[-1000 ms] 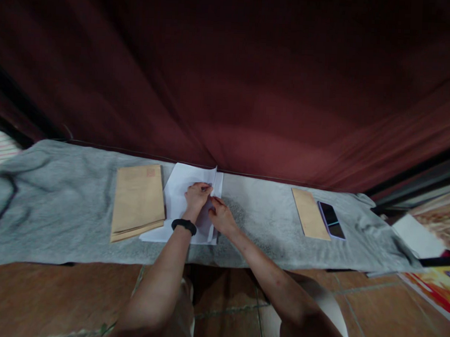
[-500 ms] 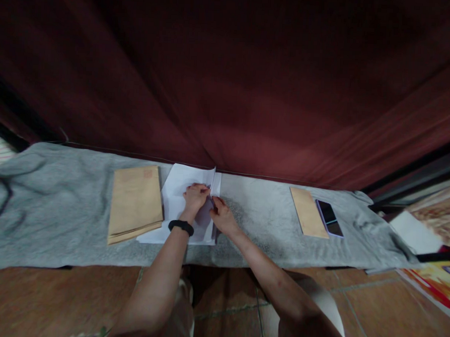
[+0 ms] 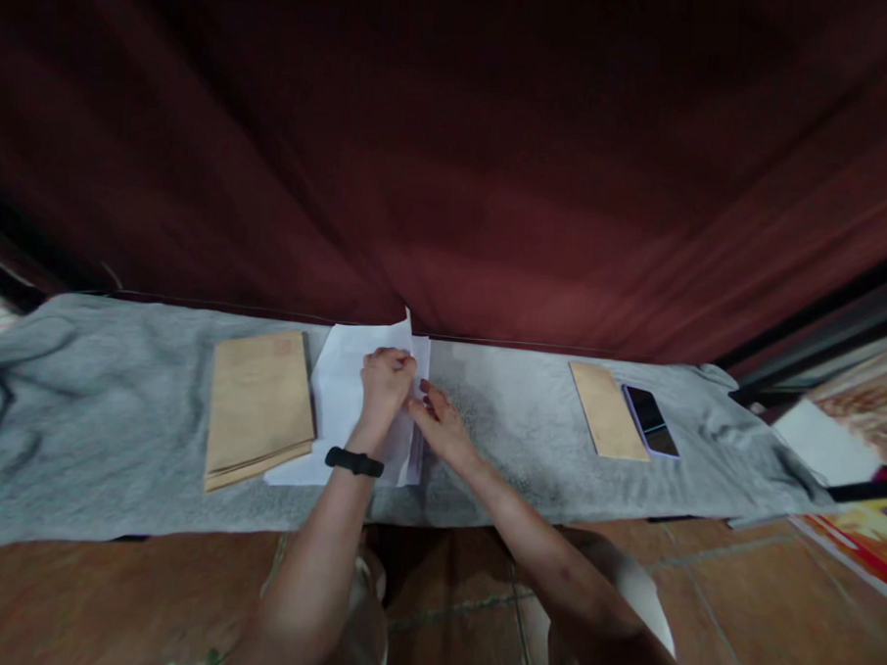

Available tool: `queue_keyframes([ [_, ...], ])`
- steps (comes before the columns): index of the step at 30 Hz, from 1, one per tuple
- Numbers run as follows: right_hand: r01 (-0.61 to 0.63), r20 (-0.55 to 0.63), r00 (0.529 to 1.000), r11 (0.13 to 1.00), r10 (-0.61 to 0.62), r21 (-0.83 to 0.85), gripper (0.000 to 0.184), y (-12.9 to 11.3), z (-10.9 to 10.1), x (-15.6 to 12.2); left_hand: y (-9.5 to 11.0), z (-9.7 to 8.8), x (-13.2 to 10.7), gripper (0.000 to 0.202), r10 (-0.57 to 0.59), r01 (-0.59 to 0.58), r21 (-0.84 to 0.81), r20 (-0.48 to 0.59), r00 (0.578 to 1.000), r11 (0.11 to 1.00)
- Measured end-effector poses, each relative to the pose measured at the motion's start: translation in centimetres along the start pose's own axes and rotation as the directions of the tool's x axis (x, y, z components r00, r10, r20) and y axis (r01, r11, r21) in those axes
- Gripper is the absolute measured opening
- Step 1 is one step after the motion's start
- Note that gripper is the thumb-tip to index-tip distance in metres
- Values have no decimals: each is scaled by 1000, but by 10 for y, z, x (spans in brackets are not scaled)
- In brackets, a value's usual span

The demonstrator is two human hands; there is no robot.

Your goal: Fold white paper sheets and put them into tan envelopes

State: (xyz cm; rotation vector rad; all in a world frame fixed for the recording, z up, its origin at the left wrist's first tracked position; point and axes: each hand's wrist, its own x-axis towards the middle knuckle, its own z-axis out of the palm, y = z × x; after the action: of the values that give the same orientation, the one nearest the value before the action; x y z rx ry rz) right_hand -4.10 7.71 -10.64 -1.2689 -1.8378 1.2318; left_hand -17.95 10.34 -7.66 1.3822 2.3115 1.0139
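A stack of white paper sheets [image 3: 343, 367] lies in front of me, its top sheet lifted along the right side and curling up at the far corner. My left hand [image 3: 387, 381], a black band on its wrist, is closed on that sheet's raised edge. My right hand [image 3: 440, 423] is at the right edge of the stack with its fingers apart; I cannot tell whether its fingertips touch the paper. Left of the sheets, overlapping them slightly, is a pile of brown envelopes [image 3: 258, 403].
A grey cloth [image 3: 505, 433] covers the long narrow surface. To the right lie a single brown envelope [image 3: 608, 410] and a phone [image 3: 650, 420] with a purple edge. A dark red curtain [image 3: 449, 196] hangs behind. Below is a tiled floor [image 3: 740, 620].
My left hand has raised the sheet's edge a little higher. My right hand's fingers have come off the edge and spread apart. The view has shifted slightly.
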Motion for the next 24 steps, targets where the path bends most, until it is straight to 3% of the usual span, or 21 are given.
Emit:
queue_keyframes([
  [4, -35, 16, 999, 988, 33, 148, 56, -4, -5, -2, 22, 13, -12, 21, 88, -90, -258, -20, 996, 962],
  [7, -43, -30, 998, 957, 54, 286, 44, 4, -23, 0, 38, 24, -18, 19, 153, -149, -356, -18, 988, 923],
  [10, -145, 13, 987, 858, 160, 493, 31, 20, -61, -4, 42, 30, -20, 20, 160, -174, -359, -68, 985, 917],
  [13, -191, -63, 960, 806, 271, 560, 28, 44, -109, -13, 33, 34, -14, 22, 44, -61, -214, -86, 995, 975],
  [18, -241, -131, 922, 805, 364, 542, 28, 85, -167, -28, 18, 59, -10, 47, -66, 74, -85, 89, 994, 994],
  [21, -231, -151, 923, 821, 355, 522, 27, 104, -180, -28, 22, 80, -20, 59, -6, 6, -2, 260, 966, 1000],
  [24, -218, -174, 935, 887, 310, 407, 24, 119, -189, -23, 32, 94, -34, 63, 70, -90, 49, 317, 946, 995],
])
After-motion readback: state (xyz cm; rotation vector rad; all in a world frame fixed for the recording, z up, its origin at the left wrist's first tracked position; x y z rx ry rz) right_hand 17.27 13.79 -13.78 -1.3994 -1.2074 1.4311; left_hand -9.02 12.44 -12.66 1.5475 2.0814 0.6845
